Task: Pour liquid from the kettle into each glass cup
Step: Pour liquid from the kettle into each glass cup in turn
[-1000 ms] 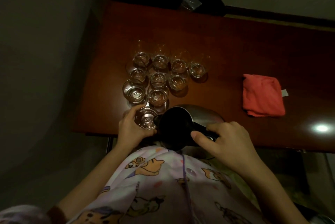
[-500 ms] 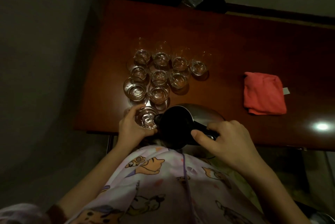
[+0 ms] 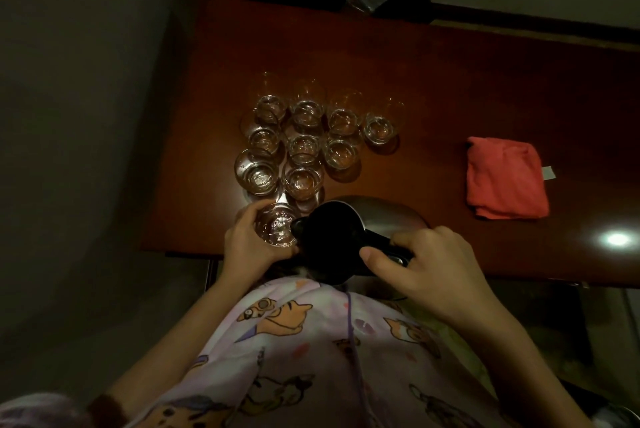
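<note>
Nine filled glass cups (image 3: 302,150) cluster beyond left hand (image 3: 249,244), whose fingers wrap a glass cup (image 3: 277,229); pink cloth (image 3: 504,178) far right. Right hand (image 3: 429,266) grips tilted kettle (image 3: 332,242) handle over desk (image 3: 433,88).

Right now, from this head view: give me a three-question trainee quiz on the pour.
1. True or false: the left hand grips the glass cup at the kettle spout.
2. What does the right hand grip? A) red cloth B) kettle handle C) a cup
3. Fill in: the red cloth lies folded on the ____, apart from the cups.

Key: 1 true; 2 B; 3 table.
</note>
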